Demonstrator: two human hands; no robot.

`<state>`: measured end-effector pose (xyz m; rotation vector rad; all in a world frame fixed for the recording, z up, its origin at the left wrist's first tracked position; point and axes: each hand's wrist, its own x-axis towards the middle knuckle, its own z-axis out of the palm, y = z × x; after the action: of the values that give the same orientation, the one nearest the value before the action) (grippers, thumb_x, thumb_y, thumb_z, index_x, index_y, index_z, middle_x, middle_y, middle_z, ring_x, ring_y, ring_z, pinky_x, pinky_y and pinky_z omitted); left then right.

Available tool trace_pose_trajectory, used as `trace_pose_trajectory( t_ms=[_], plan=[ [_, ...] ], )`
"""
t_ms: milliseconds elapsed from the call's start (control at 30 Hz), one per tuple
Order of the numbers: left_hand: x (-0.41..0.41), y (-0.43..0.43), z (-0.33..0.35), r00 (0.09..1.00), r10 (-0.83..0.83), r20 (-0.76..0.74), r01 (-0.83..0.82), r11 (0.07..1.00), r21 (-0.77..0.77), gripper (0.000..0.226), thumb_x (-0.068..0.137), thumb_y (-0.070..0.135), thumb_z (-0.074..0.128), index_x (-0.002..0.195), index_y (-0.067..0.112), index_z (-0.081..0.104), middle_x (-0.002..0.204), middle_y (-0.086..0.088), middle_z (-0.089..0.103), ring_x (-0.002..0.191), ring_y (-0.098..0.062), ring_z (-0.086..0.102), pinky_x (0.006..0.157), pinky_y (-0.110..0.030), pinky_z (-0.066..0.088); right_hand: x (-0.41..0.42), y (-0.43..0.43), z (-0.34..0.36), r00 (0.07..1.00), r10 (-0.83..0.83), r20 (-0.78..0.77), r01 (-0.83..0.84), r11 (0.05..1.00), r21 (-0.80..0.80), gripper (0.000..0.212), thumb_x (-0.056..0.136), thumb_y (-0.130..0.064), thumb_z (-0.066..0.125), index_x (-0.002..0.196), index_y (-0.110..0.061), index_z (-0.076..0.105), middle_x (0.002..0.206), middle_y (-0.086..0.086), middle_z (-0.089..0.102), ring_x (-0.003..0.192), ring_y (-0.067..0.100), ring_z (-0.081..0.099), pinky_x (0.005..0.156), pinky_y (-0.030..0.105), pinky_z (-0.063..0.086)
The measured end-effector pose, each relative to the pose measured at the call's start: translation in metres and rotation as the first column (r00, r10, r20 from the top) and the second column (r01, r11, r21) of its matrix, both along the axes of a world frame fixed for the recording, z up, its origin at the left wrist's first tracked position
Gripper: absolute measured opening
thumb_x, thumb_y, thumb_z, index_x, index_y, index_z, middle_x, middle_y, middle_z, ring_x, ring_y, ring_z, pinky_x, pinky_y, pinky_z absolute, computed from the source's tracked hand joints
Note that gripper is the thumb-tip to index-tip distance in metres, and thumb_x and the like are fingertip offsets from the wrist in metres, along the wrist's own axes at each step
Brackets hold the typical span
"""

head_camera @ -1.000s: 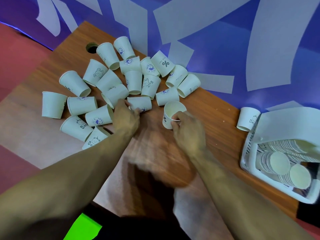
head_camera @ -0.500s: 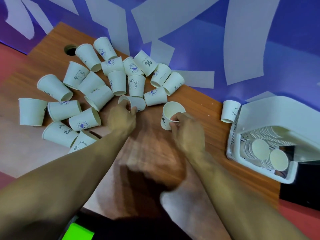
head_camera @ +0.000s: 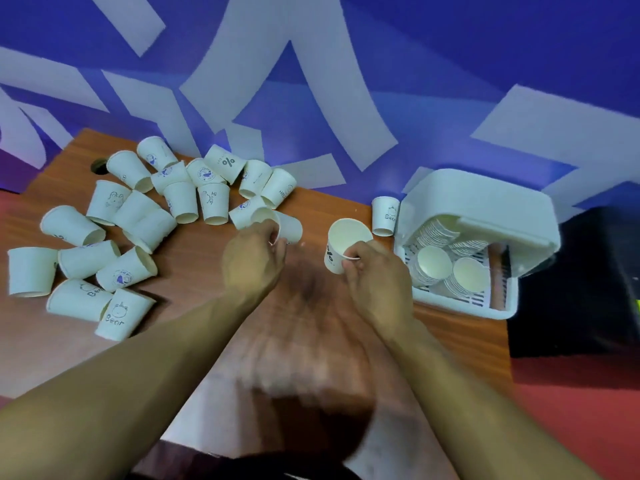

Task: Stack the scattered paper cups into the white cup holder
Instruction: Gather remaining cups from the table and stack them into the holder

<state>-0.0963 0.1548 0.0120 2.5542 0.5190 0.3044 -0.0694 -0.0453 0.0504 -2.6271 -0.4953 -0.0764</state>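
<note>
One cup sits in left hand, another cup in right hand.

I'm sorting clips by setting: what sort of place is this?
Probably an office or event room: a wooden desk with a cable hole, against a blue wall with big white shapes.

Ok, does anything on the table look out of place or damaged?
Nothing looks damaged or spilled. One cup marked Bear sits alone beside the white cup holder, well apart from the scattered cups, which lie tipped in a pile at the left.
</note>
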Motion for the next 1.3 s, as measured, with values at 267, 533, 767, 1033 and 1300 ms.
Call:
trace_pose_trajectory(
  t_ms=[267,533,767,1033,1300],
  plan=[
    [0.010,-0.150,0.041,0.991,-0.129,0.021,0.128,0.990,0.059,0.016,0.090,0.035,0.056,0.081,0.023,0.053,0.079,0.002,0.060,0.071,-0.025,0.056,0.059,-0.034,0.042,-0.006,-0.145,0.020,0.972,-0.104,0.210,0.119,0.991,-0.059,0.007,0.081,-0.019,0.070,0.086,-0.018,0.066,0.089,-0.003,0.063,0.090,0.027,0.053,0.062,0.038,0.048],
    [0.027,-0.239,0.051,0.946,-0.315,0.074,0.304,0.943,0.136,0.020,0.088,0.030,0.062,0.079,0.026,0.045,0.078,0.001,0.059,0.073,-0.028,0.055,0.057,-0.031,0.031,0.015,-0.235,0.010,0.898,-0.072,0.433,0.089,0.996,-0.018,0.002,0.079,-0.013,0.069,0.080,-0.012,0.067,0.082,0.000,0.062,0.098,0.028,0.052,0.074,0.035,0.033],
    [0.052,-0.268,0.046,0.900,-0.435,0.004,0.411,0.852,0.323,0.008,0.087,0.030,0.060,0.087,0.022,0.058,0.082,0.002,0.062,0.076,-0.027,0.058,0.055,-0.033,0.042,0.038,-0.252,-0.005,0.954,-0.066,0.293,0.058,0.998,0.035,0.008,0.076,-0.012,0.073,0.081,-0.014,0.067,0.076,0.001,0.059,0.080,0.030,0.056,0.081,0.048,0.046],
    [0.070,-0.270,0.025,0.881,-0.471,-0.032,0.439,0.792,0.425,0.008,0.081,0.019,0.065,0.076,0.017,0.059,0.068,-0.003,0.056,0.061,-0.032,0.053,0.050,-0.032,0.038,0.060,-0.250,-0.033,0.982,-0.029,0.188,0.025,0.999,0.025,0.006,0.081,-0.018,0.068,0.086,-0.016,0.067,0.079,0.001,0.061,0.077,0.029,0.055,0.070,0.040,0.048],
    [0.082,-0.262,-0.005,0.866,-0.486,-0.119,0.489,0.772,0.405,0.009,0.084,0.023,0.056,0.083,0.019,0.065,0.074,-0.002,0.060,0.065,-0.032,0.056,0.054,-0.034,0.038,0.077,-0.250,-0.063,0.990,-0.017,0.143,0.020,1.000,-0.022,0.009,0.080,-0.016,0.068,0.090,-0.017,0.068,0.079,0.001,0.062,0.074,0.028,0.055,0.065,0.037,0.045]
  ],
)
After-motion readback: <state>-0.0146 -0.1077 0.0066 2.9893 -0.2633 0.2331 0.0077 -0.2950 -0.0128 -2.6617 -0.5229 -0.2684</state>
